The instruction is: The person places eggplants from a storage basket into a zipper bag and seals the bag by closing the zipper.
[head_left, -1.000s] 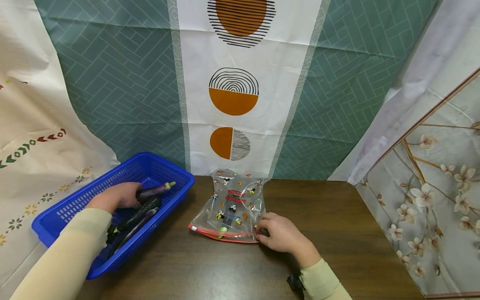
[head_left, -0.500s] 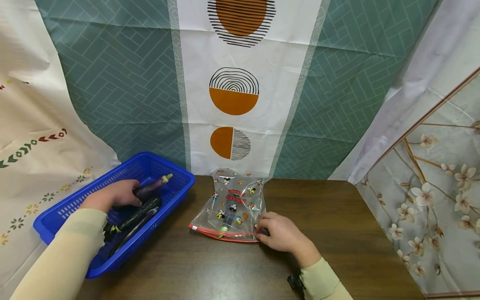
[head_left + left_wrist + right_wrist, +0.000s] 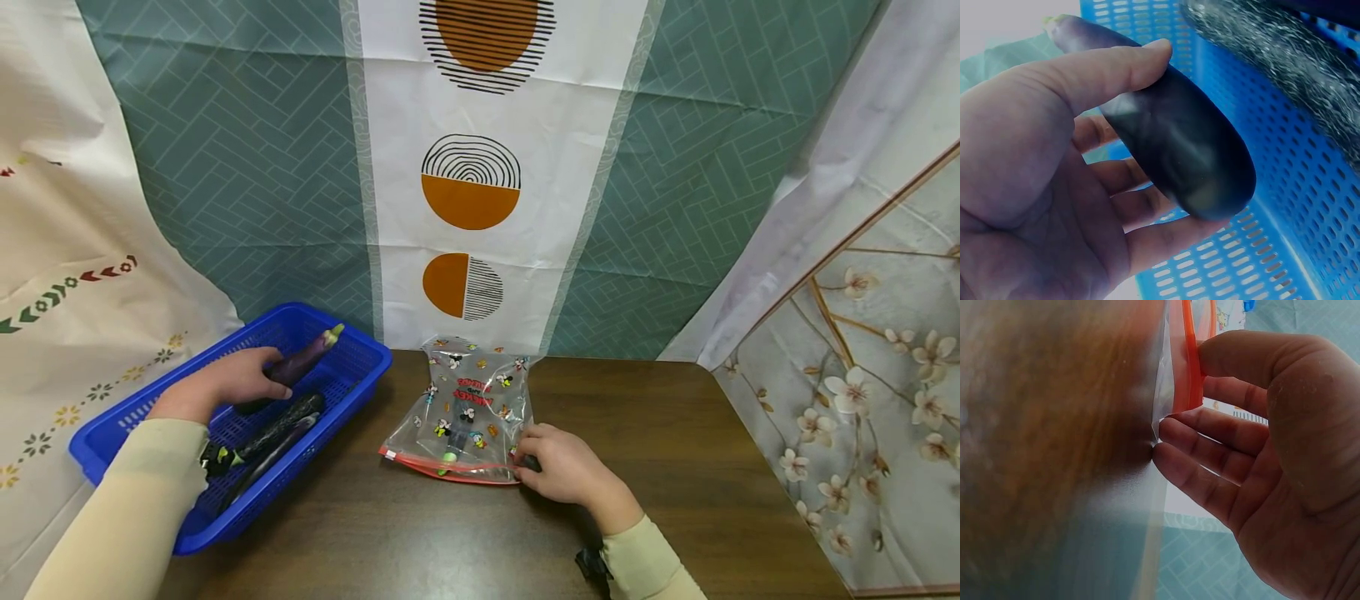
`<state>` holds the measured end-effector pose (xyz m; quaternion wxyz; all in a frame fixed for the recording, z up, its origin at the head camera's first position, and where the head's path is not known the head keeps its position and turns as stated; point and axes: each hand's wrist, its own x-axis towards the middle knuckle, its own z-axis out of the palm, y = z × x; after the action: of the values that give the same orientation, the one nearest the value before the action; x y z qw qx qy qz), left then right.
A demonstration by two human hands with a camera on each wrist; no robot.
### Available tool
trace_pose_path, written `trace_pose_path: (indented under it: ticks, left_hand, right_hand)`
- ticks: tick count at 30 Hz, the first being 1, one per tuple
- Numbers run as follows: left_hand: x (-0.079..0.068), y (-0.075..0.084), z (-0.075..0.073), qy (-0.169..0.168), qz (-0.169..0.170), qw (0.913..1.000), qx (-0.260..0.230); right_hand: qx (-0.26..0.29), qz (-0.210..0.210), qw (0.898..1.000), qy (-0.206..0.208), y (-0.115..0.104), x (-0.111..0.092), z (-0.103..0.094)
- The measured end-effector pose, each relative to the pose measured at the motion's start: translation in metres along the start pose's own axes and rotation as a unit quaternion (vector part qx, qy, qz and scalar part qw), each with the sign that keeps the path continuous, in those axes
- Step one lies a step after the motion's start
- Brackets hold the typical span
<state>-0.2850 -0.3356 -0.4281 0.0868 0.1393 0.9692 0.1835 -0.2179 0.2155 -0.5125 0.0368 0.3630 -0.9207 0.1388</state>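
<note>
My left hand grips a purple eggplant over the blue basket. In the left wrist view the thumb lies on top of the eggplant, with the fingers curled beneath. Its green stem points away to the upper right in the head view. On the table my right hand pinches the near right corner of a clear zip bag printed with cartoon figures. The right wrist view shows thumb and fingers at the end of its red zip strip. Something dark with a pale green tip lies inside the bag.
A dark, bumpy long vegetable and a slim dark eggplant lie side by side in the basket. Brown wooden table stretches right of the bag. A patterned cloth hangs behind.
My left hand has drawn slightly back to the left with the eggplant, whose stem end has tilted upward. The right hand and the bag stay in place.
</note>
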Motion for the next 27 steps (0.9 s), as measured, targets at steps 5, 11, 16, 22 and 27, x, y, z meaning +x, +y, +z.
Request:
trace_pose_path:
  ticks: [5,11,16,22,27]
  left_hand:
    - [-0.002,0.005,-0.001,0.006,-0.002,1.0000,0.000]
    - [-0.006,0.014,-0.003,0.014,-0.003,0.9999,0.002]
    - [-0.008,0.020,-0.003,0.021,-0.004,0.9997,-0.007]
    - [-0.009,0.029,-0.004,0.027,0.003,0.9995,-0.013]
    - [-0.010,0.037,-0.004,0.035,0.015,0.9992,-0.009]
  right_hand:
    - [-0.001,0.000,1.000,-0.001,0.000,0.000,0.000]
    - [-0.002,-0.002,1.000,-0.001,0.000,0.000,0.000]
    - [-0.003,-0.002,1.000,-0.003,0.000,0.000,0.000]
    - [-0.001,-0.006,1.000,0.000,0.000,0.000,0.000]
    - [-0.003,-0.011,1.000,0.012,-0.001,-0.001,0.001]
